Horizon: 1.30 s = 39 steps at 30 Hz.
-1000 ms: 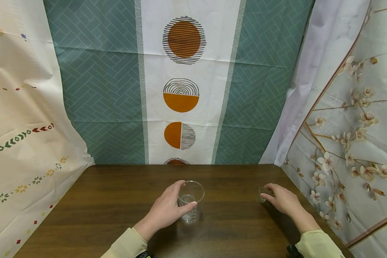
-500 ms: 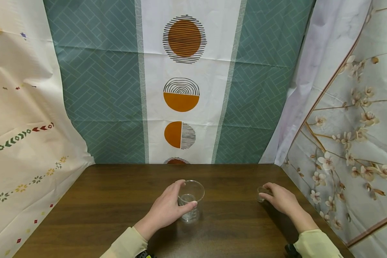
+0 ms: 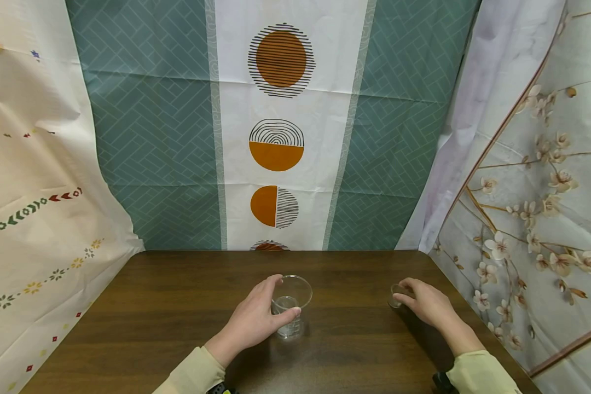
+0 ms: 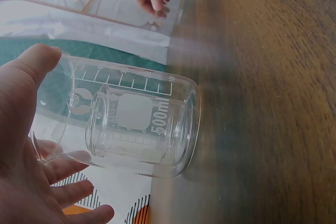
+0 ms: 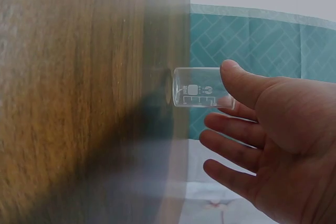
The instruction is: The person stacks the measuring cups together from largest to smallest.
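Note:
My left hand [image 3: 255, 317] grips the rim of a large clear glass beaker [image 4: 160, 116] marked 500ml, thumb on one side and fingers on the other. The beaker stands upright on the table. Inside it sits a smaller glass beaker [image 4: 98, 135], seen through the wall. Over on the right, my right hand [image 3: 430, 302] pinches a tiny glass beaker [image 5: 197, 88] near its rim between thumb and index finger. Its other fingers are spread loosely apart in the right wrist view. The tiny beaker is upright at the tabletop; whether its base touches the wood I cannot tell.
The dark wooden table [image 3: 177, 295] lies under both hands. A green and white patterned curtain [image 3: 285, 180] hangs behind its far edge. A cream cloth [image 3: 44, 219] hangs at the left and a floral cloth [image 3: 537, 219] at the right.
My right hand has shifted slightly to the left with the tiny beaker. The left hand and the large beaker have stayed in place.

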Tool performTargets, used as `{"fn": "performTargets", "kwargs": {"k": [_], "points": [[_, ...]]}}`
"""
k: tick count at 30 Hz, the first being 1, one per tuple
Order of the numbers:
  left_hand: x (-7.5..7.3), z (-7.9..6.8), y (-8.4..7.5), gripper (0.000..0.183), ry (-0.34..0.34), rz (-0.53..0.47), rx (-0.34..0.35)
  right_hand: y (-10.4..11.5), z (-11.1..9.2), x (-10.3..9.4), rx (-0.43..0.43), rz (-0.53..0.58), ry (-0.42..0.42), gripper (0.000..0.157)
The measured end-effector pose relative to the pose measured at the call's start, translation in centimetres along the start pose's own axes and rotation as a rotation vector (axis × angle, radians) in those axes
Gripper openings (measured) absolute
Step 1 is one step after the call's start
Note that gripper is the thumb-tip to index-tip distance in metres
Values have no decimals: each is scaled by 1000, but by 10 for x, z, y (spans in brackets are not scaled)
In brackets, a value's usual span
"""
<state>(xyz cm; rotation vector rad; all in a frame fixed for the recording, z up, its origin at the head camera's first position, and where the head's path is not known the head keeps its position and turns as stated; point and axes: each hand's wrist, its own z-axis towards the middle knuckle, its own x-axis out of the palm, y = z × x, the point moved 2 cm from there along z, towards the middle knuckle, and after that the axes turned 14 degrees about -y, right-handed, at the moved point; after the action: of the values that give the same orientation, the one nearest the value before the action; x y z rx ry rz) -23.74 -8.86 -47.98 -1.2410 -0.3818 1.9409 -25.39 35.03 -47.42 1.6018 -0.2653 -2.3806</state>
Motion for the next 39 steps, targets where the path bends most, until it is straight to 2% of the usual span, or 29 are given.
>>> {"fn": "performTargets", "kwargs": {"k": [24, 39], "points": [[0, 0, 1, 94, -9, 2, 5, 26, 1, 3, -45, 29, -35, 51], [-1, -1, -1, 94, -4, -2, 0, 44, 1, 4, -75, 54, -79, 47]]}}
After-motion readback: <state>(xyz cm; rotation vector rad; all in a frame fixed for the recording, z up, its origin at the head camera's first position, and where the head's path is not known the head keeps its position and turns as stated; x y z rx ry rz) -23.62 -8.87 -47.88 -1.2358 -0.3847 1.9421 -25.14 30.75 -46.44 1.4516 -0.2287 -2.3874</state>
